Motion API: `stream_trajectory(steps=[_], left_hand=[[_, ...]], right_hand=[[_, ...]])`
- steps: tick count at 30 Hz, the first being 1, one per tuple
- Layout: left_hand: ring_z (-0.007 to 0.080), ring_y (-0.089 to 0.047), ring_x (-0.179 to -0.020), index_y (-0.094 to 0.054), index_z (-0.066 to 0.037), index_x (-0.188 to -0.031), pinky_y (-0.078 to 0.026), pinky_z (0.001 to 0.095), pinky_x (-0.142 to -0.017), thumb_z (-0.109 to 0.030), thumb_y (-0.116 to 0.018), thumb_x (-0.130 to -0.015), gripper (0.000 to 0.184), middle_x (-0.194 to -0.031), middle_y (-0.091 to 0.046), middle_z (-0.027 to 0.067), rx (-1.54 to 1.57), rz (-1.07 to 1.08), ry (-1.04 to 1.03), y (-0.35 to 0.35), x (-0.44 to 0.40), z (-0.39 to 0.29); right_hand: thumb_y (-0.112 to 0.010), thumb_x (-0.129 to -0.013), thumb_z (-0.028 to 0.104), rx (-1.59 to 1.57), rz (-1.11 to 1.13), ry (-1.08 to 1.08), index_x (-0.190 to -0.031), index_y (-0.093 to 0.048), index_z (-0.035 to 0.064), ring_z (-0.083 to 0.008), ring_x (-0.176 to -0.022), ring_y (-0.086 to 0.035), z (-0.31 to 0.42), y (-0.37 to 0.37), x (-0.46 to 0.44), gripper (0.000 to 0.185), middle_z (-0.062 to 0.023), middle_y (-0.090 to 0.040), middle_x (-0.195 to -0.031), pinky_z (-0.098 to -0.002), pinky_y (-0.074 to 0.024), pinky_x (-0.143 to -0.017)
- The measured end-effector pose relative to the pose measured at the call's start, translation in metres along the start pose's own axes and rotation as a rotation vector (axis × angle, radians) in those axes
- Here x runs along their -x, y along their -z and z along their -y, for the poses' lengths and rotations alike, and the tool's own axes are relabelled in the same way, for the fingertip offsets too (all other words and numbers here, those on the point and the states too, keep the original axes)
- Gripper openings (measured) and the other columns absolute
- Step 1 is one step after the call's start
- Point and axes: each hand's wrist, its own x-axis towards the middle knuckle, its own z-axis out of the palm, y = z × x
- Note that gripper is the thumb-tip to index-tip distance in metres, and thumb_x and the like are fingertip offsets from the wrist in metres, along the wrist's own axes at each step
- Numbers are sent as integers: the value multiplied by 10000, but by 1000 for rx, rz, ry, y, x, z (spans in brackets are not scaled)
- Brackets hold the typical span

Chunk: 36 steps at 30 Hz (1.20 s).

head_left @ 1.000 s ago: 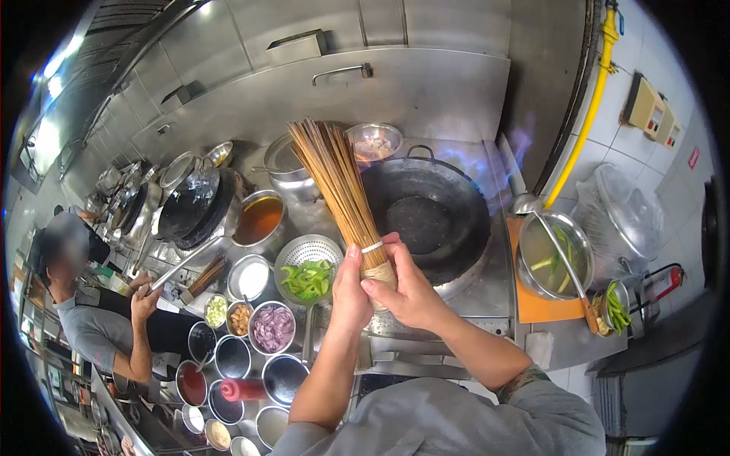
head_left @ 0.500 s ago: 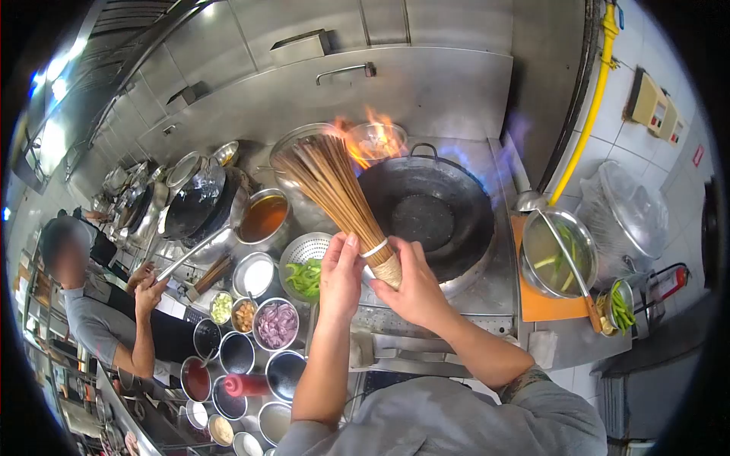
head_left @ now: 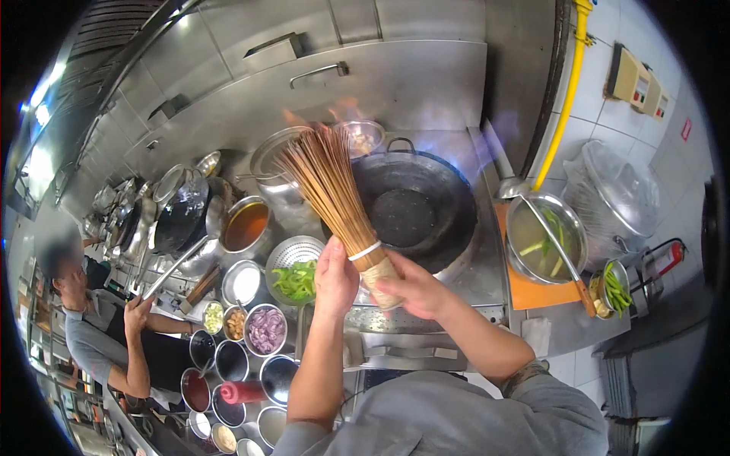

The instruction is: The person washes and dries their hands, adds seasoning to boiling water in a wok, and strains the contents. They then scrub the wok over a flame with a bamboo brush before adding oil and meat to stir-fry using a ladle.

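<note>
A bundle of thin bamboo sticks point(head_left: 325, 194), fanned at the top and bound with a white band and wrapped cord, leans to the upper left. My right hand point(head_left: 414, 287) is closed round its wrapped handle. Beside the band, my left hand point(head_left: 335, 280) is against the bundle's left side; its fingers point up, and its grip is partly hidden. Behind the bundle lies a dark wok point(head_left: 411, 209) with bluish flames past its far rim. A perforated ladle with green peppers point(head_left: 296, 280) is left of my left hand.
At the left a co-worker point(head_left: 99, 327) holds a long handle. Bowls of red onion point(head_left: 266, 330) and sauces, plus a red bottle point(head_left: 243, 392), stand lower left. A pot of orange liquid point(head_left: 245, 226) is behind them. On the right is a metal bowl with greens point(head_left: 546, 235).
The view has shifted a little. The bundle has tilted and spread somewhat, and my right hand has wrapped further round the handle. Orange flames rose behind the bundle and are now smaller.
</note>
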Motion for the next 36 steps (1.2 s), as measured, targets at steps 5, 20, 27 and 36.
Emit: stream_trajectory(steps=[5,20,27,36], left_hand=[[297,-548,-1295,-497,0,-1423,-398,429,-1119,-426,-570,-1020,590,-1419,-562,188,-810,20,8,3,24,26],[266,-639,-911,-667,-89,-937,-484,442,-770,-274,-646,-921,186,-886,-680,73,-1700,157,-81,-59,36,93],[269,-650,-883,-684,-101,-877,-495,440,-748,-245,-676,-899,146,-841,-685,68,-1605,152,-109,-44,31,93],[290,-607,-854,-671,-92,-855,-484,450,-720,-247,-678,-906,163,-832,-638,75,-1519,137,-203,-21,26,91]], right_hand=[[-745,-890,120,411,-284,2,-1378,-492,41,-164,-830,-678,32,51,32,555,-77,-649,-1054,-316,-584,-701],[-608,-879,274,2026,-10,-540,-1137,-708,92,-393,-980,-710,77,107,-54,331,-222,-727,-1044,-511,-563,-860],[-497,-967,287,2118,5,-558,-1148,-701,91,-367,-976,-724,73,139,-83,336,-187,-740,-1045,-488,-581,-843],[-458,-985,246,2014,-195,-555,-1148,-693,90,-395,-990,-712,74,161,-86,326,-219,-731,-1057,-511,-548,-903]])
